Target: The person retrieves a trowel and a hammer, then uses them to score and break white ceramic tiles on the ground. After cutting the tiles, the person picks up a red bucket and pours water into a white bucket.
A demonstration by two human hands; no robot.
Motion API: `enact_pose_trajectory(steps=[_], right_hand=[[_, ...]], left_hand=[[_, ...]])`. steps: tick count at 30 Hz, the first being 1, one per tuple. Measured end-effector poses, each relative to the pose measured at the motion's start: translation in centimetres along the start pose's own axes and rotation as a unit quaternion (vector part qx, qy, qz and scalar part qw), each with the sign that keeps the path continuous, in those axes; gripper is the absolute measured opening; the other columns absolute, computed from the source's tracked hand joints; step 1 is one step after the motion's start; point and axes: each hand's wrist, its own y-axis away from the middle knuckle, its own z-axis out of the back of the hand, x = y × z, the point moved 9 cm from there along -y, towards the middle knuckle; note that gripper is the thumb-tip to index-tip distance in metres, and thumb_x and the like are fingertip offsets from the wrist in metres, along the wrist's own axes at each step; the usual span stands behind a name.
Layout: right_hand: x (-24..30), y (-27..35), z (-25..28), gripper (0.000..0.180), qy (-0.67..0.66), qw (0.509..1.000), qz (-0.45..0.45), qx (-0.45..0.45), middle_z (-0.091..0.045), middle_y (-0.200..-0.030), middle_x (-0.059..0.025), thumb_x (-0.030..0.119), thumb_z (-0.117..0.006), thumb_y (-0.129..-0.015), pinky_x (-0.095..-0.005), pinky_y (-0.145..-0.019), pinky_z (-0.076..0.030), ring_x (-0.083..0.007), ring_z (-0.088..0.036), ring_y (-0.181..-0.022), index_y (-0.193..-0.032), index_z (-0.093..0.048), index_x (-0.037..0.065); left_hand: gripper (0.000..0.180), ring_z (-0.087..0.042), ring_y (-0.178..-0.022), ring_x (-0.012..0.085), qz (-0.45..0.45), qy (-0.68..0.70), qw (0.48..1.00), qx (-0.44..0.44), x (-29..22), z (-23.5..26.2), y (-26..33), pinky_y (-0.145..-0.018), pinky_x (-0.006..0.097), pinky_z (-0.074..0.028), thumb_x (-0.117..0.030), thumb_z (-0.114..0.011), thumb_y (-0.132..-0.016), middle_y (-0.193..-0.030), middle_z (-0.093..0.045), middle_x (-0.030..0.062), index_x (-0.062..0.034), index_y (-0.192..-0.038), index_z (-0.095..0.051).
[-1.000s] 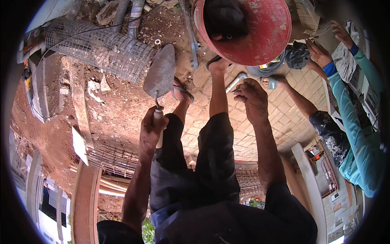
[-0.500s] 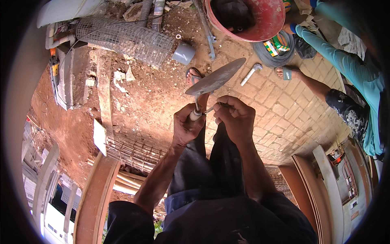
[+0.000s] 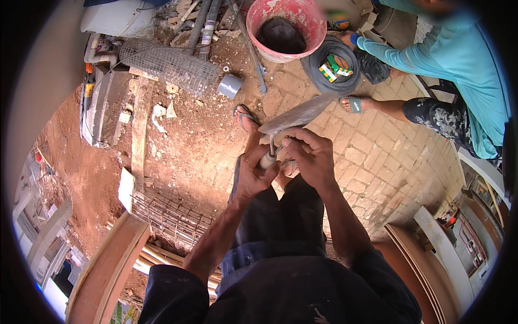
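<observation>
The left hand [image 3: 252, 175] grips the trowel [image 3: 295, 116] by its handle, held above the brick paving [image 3: 372, 162] — the right hand [image 3: 310, 156] pinches its metal neck. The blade looks stiff, fairly light — best held by the handle.

left hand [image 3: 252, 175] and right hand [image 3: 308, 157] side by side, centre of view, both on the trowel [image 3: 294, 120]; its blade lies ahead of the hands. bucket [image 3: 287, 28] well ahead at the top, on paving. wire coil [image 3: 330, 66] just right of the bucket. mesh roll [image 3: 170, 67] ahead left, on dirt. pipe fitting [image 3: 230, 85] just right of the mesh roll, left of the bucket. plank [image 3: 140, 127] left of the hands, behind the mesh roll. rebar cage [image 3: 167, 218] lower left, near the left forearm. second person [image 3: 458, 70] at right, one foot beside the coil.
</observation>
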Motion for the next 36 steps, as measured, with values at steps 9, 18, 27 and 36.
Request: enact_pose_trajectory(steps=[9,18,27,36], right_hand=[[5.3,10.0,4.5,0.018,0.076,0.997,-0.001,-0.015,-0.067,-0.083,-0.009,0.006,-0.062,-0.09,-0.0256,-0.058,-0.052,-0.011,-0.062,-0.063,-0.104,-0.068,-0.004],[6.8,19.6,5.7,0.017,0.032,0.998,0.019,-0.055,-0.061,-0.071,-0.004,0.01,-0.057,-0.094,-0.0238,-0.053,-0.046,-0.0087,-0.055,-0.056,-0.102,-0.065,-0.003],[11.9,17.1,11.9,0.018,-0.222,0.931,0.219,-0.189,-0.063,-0.079,-0.0039,0.02,-0.06,-0.097,-0.0293,-0.07,-0.05,-0.0119,-0.059,-0.07,-0.092,-0.062,0.003],[15.2,8.9,7.7,0.015,-0.213,0.929,0.213,-0.216,-0.064,-0.08,-0.0039,0.014,-0.061,-0.095,-0.0243,-0.066,-0.045,-0.0101,-0.056,-0.071,-0.09,-0.063,0.001]], left_hand=[[0.028,-0.058,-0.081,0.0118,-0.009,0.059,0.995,0.075,-7.6,-6.7,6.6,-0.069,0.029,-0.048,-0.008,-0.067,-0.082,-0.09,-0.064,0.0075,0.0018,-0.108,-0.062],[0.033,-0.054,-0.074,0.0128,0.104,0.277,0.947,0.122,-11.0,-9.5,15.9,-0.068,0.025,-0.045,-0.025,-0.048,-0.094,-0.085,-0.058,0.0067,0.002,-0.11,-0.058],[0.029,-0.052,-0.071,0.0106,0.038,0.208,0.967,0.146,-12.9,-8.5,17.8,-0.068,0.023,-0.042,-0.005,-0.06,-0.085,-0.084,-0.055,0.0029,-0.005,-0.113,-0.053],[0.045,-0.059,-0.07,0.02,0.191,0.363,0.894,0.182,-10.9,-8.9,17.6,-0.067,0.03,-0.049,-0.026,-0.048,-0.094,-0.086,-0.06,0.011,-0.0047,-0.133,-0.043]])
